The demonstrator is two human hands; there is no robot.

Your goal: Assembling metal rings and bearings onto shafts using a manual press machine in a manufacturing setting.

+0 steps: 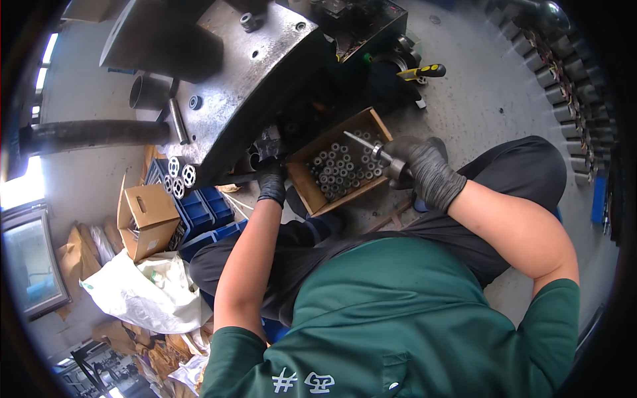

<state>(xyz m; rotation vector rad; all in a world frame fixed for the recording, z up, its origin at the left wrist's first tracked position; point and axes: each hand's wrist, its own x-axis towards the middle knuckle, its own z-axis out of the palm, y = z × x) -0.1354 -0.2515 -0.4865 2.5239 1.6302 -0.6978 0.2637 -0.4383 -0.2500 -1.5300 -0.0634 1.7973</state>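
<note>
My right hand (430, 171), in a dark grey glove, is closed round a metal rotor shaft (377, 150). The shaft's thin tapered end points left over an open-topped box (305, 189). Inside the box lie many small ring-shaped bearings (340, 171). My left hand (270, 180), also gloved, is beside the box's left end, under the edge of a heavy steel bench (255, 79). A dark bar (235, 178) runs up to its fingers. Those fingers are mostly hidden in shadow, so I cannot tell whether they grip it.
On the bench are a large dark cylinder (166, 43), a metal pin (178, 121) and a bearing (195, 102). Blue bins (199, 215), a cardboard box (149, 222) and a white sack (149, 292) stand left. A yellow-black handled tool (424, 71) lies beyond. Rows of metal cylinders (564, 106) line the right.
</note>
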